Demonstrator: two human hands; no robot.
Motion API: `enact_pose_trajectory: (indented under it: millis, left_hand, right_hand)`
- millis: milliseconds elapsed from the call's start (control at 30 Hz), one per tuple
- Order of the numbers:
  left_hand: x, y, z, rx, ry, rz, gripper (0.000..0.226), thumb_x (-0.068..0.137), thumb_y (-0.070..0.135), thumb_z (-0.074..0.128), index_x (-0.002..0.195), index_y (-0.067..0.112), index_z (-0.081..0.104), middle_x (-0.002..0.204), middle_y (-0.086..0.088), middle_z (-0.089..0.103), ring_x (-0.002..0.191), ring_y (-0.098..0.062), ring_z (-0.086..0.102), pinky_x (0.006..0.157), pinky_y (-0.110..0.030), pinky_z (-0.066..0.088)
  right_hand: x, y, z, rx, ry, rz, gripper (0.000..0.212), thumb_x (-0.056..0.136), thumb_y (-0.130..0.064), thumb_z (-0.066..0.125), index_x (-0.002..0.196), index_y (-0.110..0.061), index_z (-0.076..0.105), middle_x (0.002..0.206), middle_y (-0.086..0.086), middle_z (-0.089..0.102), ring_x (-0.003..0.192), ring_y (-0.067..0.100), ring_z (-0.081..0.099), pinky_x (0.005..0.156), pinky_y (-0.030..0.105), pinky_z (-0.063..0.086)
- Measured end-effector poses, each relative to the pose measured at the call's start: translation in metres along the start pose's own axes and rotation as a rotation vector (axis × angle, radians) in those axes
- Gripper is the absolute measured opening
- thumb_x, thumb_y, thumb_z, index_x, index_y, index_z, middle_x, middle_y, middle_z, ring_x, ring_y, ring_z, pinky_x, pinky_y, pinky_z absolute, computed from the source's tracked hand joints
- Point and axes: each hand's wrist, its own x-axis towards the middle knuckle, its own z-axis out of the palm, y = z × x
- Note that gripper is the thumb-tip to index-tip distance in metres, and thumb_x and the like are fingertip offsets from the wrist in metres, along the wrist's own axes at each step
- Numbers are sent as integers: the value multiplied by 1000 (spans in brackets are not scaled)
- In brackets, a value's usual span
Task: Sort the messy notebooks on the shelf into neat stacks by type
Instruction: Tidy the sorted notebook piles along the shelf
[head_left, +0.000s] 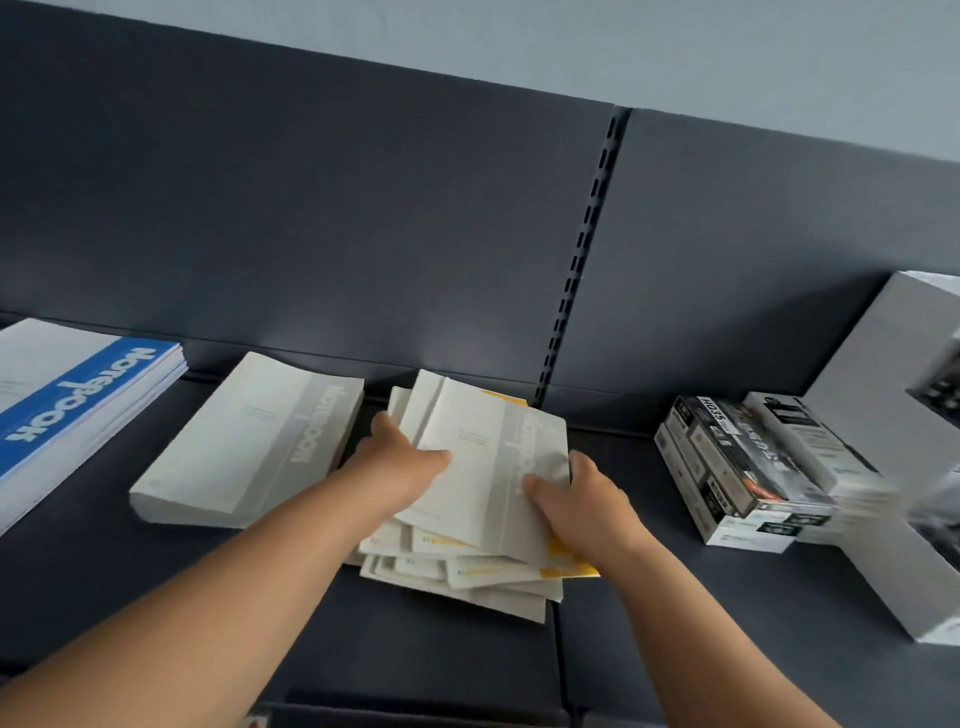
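A messy pile of notebooks (457, 566) lies mid-shelf, white and yellow covers fanned out at odd angles. On top rests a grey-striped white notebook (483, 467). My left hand (400, 457) grips its left edge, thumb on the cover. My right hand (582, 493) holds its right edge, thumb pressed on the grey stripe. Left of the pile stands a neat stack of grey-striped notebooks (249, 441). Further left is a stack of blue-striped notebooks (67, 405).
The dark shelf (208, 597) has a dark back panel with a slotted upright (576, 260). Black-and-white boxes (737, 467) and larger white boxes (872, 395) stand at the right.
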Motion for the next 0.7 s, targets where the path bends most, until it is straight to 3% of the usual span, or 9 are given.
enact_pose_trajectory:
  millis: [133, 233, 300, 333, 433, 500, 567, 633, 700]
  left_hand:
    - [-4, 6, 11, 3, 95, -36, 87, 89, 40, 60, 152, 14, 5, 150, -5, 33, 128, -29, 42, 80, -31, 33]
    - [-10, 12, 17, -83, 100, -58, 82, 89, 38, 62, 149, 12, 12, 135, -4, 45, 98, -22, 47, 74, -31, 36]
    - [-14, 18, 23, -206, 90, -72, 81, 89, 35, 64, 148, 9, 16, 110, 0, 51, 80, -14, 43, 65, -28, 36]
    - [-14, 20, 25, -272, 74, -90, 81, 89, 33, 65, 148, 7, 17, 109, -1, 51, 82, -15, 46, 67, -28, 37]
    - [-16, 20, 27, -407, 35, -123, 82, 87, 28, 70, 148, 6, 21, 145, -11, 40, 127, -28, 43, 93, -39, 38]
    - [-16, 18, 26, -466, -20, -120, 72, 86, 27, 70, 144, 4, 33, 147, -12, 41, 134, -29, 39, 103, -42, 35]
    - [-16, 17, 23, -519, -122, -142, 51, 86, 27, 69, 130, 6, 53, 129, -11, 59, 120, -29, 54, 94, -42, 45]
    - [-20, 17, 22, -549, -210, -172, 30, 86, 27, 69, 110, 9, 66, 98, -10, 71, 91, -28, 66, 71, -37, 50]
    - [-20, 14, 23, -535, -229, -171, 25, 83, 25, 73, 102, 9, 69, 88, -11, 74, 84, -30, 69, 69, -37, 53]
  right_hand:
    - [4, 6, -3, -14, -81, -72, 69, 93, -50, 46, 149, -17, 25, 141, 5, 48, 134, 30, 35, 107, 39, 33]
    - [6, 11, -9, 4, -112, -112, 70, 93, -49, 49, 149, -15, 24, 142, 7, 46, 133, 30, 38, 108, 38, 33]
    - [7, 17, -16, 22, -116, -112, 71, 91, -49, 52, 148, -16, 25, 141, 6, 46, 130, 30, 41, 106, 40, 37]
    - [8, 20, -19, 37, -115, -110, 72, 90, -49, 54, 148, -17, 26, 141, 6, 46, 129, 30, 42, 105, 40, 38]
    - [9, 28, -28, 130, -118, -100, 75, 89, -45, 58, 150, -18, 24, 142, 4, 45, 125, 26, 47, 97, 36, 44]
    - [6, 31, -30, 200, -136, -102, 76, 90, -42, 59, 152, -20, 21, 144, 3, 43, 120, 22, 49, 87, 30, 43]
    - [5, 33, -29, 260, -165, -114, 76, 90, -40, 60, 152, -22, 20, 145, 2, 42, 110, 18, 49, 83, 28, 41]
    - [4, 34, -29, 294, -174, -122, 77, 90, -39, 62, 152, -23, 20, 145, 1, 41, 110, 17, 48, 84, 29, 41]
    - [5, 36, -31, 328, -173, -119, 78, 89, -38, 63, 152, -23, 21, 146, 1, 41, 117, 19, 49, 84, 29, 43]
